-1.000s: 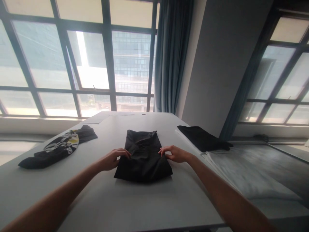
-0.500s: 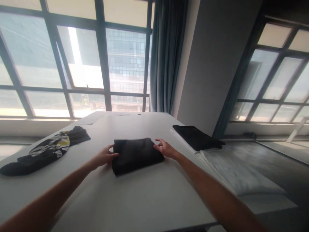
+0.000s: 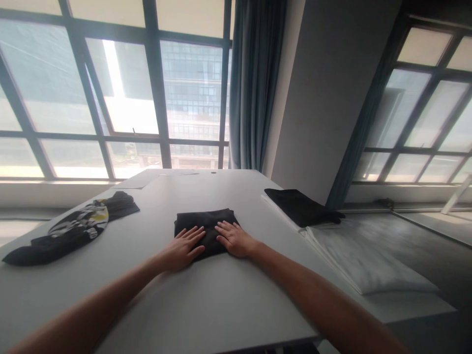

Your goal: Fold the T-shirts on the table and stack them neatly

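Observation:
A folded black garment (image 3: 206,219) lies flat in the middle of the white table (image 3: 221,305); its exact kind does not show. Across its left part my left hand (image 3: 183,250) rests palm down, fingers stretched out and slightly spread. My right hand (image 3: 236,239) lies flat on its right part, fingers also extended and pointing inward. Both hands press on the top of the cloth without gripping it. They cover much of its near side.
To the left lies a crumpled black garment (image 3: 81,226) with a white and yellow pattern. Folded black cloth (image 3: 298,204) sits at the right edge, beside a white plastic-like bag or sheet (image 3: 372,260). Paper sheets (image 3: 136,182) lie at the far left, before the windows.
Both hands have moved from the garment's left and right edges onto its top and flattened out. The garment now lies flatter on the table.

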Demonstrator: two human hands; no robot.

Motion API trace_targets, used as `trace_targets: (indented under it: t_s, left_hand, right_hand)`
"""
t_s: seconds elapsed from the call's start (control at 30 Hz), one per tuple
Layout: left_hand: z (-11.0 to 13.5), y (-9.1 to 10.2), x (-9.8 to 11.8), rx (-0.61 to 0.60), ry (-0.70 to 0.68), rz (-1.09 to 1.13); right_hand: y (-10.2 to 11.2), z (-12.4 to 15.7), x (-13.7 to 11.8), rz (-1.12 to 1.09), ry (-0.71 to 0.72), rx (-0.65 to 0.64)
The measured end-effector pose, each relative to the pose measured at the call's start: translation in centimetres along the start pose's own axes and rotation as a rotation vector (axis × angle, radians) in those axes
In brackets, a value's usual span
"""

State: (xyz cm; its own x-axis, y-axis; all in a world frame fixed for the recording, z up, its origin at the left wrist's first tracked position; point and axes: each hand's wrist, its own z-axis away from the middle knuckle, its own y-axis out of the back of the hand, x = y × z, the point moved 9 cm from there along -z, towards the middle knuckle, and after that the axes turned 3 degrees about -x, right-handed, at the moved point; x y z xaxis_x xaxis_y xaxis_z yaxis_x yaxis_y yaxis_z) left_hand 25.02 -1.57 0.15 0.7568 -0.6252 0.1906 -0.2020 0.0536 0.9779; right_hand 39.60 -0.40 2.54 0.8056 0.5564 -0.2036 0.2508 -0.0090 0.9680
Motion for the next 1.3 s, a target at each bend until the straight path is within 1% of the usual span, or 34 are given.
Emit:
trace_targets:
  t_s: [0.03, 0.1, 0.2, 0.27, 0.33, 0.4, 0.43, 0.47, 0.5, 0.53, 0.57, 0.63, 0.67, 0.73, 0.8, 0.87, 0.93, 1.0, 1.1, 1.13, 1.2, 1.3]
  left_hand:
    - [-0.1, -0.5, -0.5, -0.036, 0.013, 0.001]
    - [0.0, -0.7, -2.1, -0.054, 0.077, -0.002]
    - [0.5, 0.4, -5.0, -0.032, 0.254, -0.031]
    - [1.0, 1.8, -5.7, -0.005, 0.324, -0.064]
    - [1.3, 3.5, -4.9, 0.05, 0.304, -0.101]
    - [1.7, 5.2, -3.2, 0.134, 0.247, -0.142]
    - [1.8, 5.8, -2.3, 0.178, 0.21, -0.159]
    - [1.9, 6.0, -1.5, 0.208, 0.169, -0.17]
    - [1.9, 5.7, -0.9, 0.215, 0.128, -0.17]
    - [1.8, 5.1, -0.6, 0.198, 0.091, -0.161]
    - [1.6, 4.1, -0.5, 0.155, 0.062, -0.139]
    - [1.1, 1.7, -1.1, 0.031, 0.053, -0.084]
    - [0.9, 0.8, -1.5, -0.019, 0.061, -0.061]
    - [0.7, -0.3, -2.2, -0.068, 0.066, -0.027]
    - [0.7, -0.5, -2.5, -0.061, 0.056, -0.008]
    - [0.7, -0.3, -2.4, -0.032, 0.028, 0.009]
    - [0.8, 0.0, -2.4, 0.0, 0.016, 0.016]
    - [0.8, 0.2, -2.8, 0.018, 0.058, 0.013]
    - [1.0, 0.0, -4.1, -0.013, 0.181, 0.005]
    - [1.0, -0.1, -4.4, -0.03, 0.208, 0.005]
    - [1.1, -0.2, -4.6, -0.047, 0.228, 0.002]
    - [1.1, -0.2, -4.6, -0.033, 0.229, -0.007]
  right_hand:
    - [-1.1, -0.1, 0.1, -0.023, -0.005, -0.072]
    - [-2.1, -0.2, 0.7, -0.06, -0.029, -0.14]
    - [-2.1, -0.1, 1.5, -0.085, -0.05, -0.142]
    - [-1.6, 0.0, 1.9, -0.104, -0.047, -0.138]
    - [-0.9, 0.0, 1.9, -0.152, 0.002, -0.128]
    - [0.1, 0.0, 1.9, -0.203, 0.057, -0.08]
    - [0.8, 0.1, 2.2, -0.204, 0.049, -0.028]
    - [1.4, 0.1, 2.8, -0.178, 0.0, 0.034]
    - [2.0, 0.2, 3.7, -0.128, -0.086, 0.089]
    - [2.3, 0.5, 4.8, -0.065, -0.198, 0.126]
    - [2.5, 0.7, 5.8, -0.01, -0.313, 0.136]
    - [2.2, 1.2, 7.5, 0.023, -0.48, 0.09]
    - [1.9, 1.2, 8.0, -0.011, -0.523, 0.053]
    - [1.1, 1.2, 8.7, -0.158, -0.547, -0.019]
    - [0.4, 1.2, 9.0, -0.376, -0.538, -0.064]
    - [0.2, 1.1, 9.2, -0.585, -0.52, -0.052]
    - [0.4, 1.2, 9.7, -0.701, -0.51, -0.004]
    - [1.2, 1.3, 10.5, -0.658, -0.508, 0.063]
    - [2.7, 1.6, 11.8, -0.462, -0.51, 0.168]
    - [2.9, 1.7, 12.1, -0.432, -0.512, 0.177]
    - [2.5, 1.8, 12.7, -0.458, -0.521, 0.147]
    - [2.2, 1.7, 12.8, -0.457, -0.501, 0.122]
